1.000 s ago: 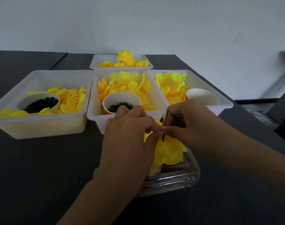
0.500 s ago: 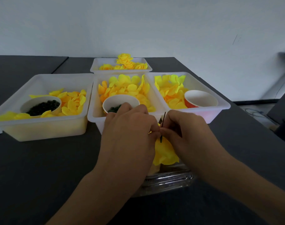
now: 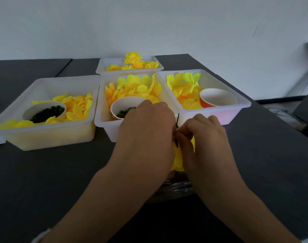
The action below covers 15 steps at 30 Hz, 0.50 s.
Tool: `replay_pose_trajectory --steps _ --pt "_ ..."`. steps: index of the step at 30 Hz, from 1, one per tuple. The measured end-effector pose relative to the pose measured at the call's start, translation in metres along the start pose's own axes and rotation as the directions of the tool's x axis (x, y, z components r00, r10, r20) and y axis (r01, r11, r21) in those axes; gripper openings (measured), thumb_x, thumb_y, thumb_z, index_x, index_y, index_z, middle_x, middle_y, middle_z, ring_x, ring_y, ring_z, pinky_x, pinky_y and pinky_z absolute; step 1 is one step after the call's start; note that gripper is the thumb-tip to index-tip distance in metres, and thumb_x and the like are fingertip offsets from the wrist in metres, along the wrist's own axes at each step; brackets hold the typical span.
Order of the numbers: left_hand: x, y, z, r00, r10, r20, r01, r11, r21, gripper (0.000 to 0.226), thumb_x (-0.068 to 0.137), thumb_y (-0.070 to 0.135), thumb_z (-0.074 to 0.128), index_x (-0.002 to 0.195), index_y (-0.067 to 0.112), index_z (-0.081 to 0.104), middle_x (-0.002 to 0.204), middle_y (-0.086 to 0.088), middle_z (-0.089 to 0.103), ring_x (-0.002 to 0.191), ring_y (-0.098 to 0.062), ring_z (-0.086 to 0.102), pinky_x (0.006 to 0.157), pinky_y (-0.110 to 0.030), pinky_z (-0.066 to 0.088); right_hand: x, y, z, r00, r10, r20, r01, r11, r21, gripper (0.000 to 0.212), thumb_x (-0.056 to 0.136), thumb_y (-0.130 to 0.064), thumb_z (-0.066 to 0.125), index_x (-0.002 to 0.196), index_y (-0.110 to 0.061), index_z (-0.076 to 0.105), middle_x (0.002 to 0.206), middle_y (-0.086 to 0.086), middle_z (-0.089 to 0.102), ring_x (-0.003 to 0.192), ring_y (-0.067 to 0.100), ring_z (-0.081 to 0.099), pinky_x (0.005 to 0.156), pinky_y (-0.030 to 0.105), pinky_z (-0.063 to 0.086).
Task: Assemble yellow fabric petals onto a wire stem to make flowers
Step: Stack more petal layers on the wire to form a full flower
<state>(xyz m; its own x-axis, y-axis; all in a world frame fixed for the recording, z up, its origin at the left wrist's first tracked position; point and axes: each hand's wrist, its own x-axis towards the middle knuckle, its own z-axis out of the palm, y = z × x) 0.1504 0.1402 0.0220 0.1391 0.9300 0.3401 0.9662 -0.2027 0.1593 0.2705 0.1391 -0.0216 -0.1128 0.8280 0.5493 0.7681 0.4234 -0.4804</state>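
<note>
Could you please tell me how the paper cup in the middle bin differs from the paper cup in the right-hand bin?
The middle cup holds small dark green pieces, while the right-hand cup shows only a bare white inside. The middle cup is partly hidden behind the left hand; the right-hand cup is in full view. The right-hand cup tilts toward the camera, showing its orange-red wall; the middle cup sits more level. Both are white inside and rest among yellow petals.

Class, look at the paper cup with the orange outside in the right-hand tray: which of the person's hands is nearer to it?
The right hand. It sits just in front of the tray holding the orange cup. The left hand is further to the side, in front of the middle tray.
</note>
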Motion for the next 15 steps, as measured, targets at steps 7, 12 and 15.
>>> replay_pose_trajectory --steps 7,12,15 --pt "-0.010 0.003 0.004 0.999 0.048 -0.016 -0.048 0.999 -0.008 0.010 0.097 0.028 0.050 0.104 0.029 0.058 0.104 0.009 0.049 0.103 -0.010 0.043 0.069 -0.021 0.023 -0.011 -0.006 -0.003 0.998 -0.062 -0.021 0.059 0.991 -0.120 0.014 0.077 -0.008 0.055 0.072 -0.007 0.068 0.076 0.010 0.061 0.074 0.031 0.049 0.061 0.037 0.039" --pt "-0.019 -0.001 0.010 0.989 0.108 -0.098 -0.121 0.982 -0.146 0.009 0.091 0.015 0.060 0.088 0.014 0.068 0.094 -0.001 0.056 0.093 -0.018 0.047 0.071 -0.034 0.041 -0.020 0.000 0.000 0.995 -0.078 -0.057 0.075 0.996 -0.046 0.016 0.083 -0.005 0.054 0.076 -0.006 0.069 0.076 0.008 0.059 0.073 0.028 0.047 0.060 0.046 0.044" --pt "-0.022 -0.008 0.020 0.975 0.140 -0.174 -0.174 0.965 -0.198 0.011 0.079 0.005 0.070 0.069 0.006 0.068 0.077 -0.009 0.060 0.076 -0.026 0.053 0.061 -0.044 0.045 -0.024 0.001 0.004 0.992 -0.096 -0.081 0.092 0.995 -0.046 0.013 0.080 -0.005 0.057 0.078 -0.006 0.069 0.076 0.008 0.059 0.073 0.028 0.049 0.058 0.046 0.046"
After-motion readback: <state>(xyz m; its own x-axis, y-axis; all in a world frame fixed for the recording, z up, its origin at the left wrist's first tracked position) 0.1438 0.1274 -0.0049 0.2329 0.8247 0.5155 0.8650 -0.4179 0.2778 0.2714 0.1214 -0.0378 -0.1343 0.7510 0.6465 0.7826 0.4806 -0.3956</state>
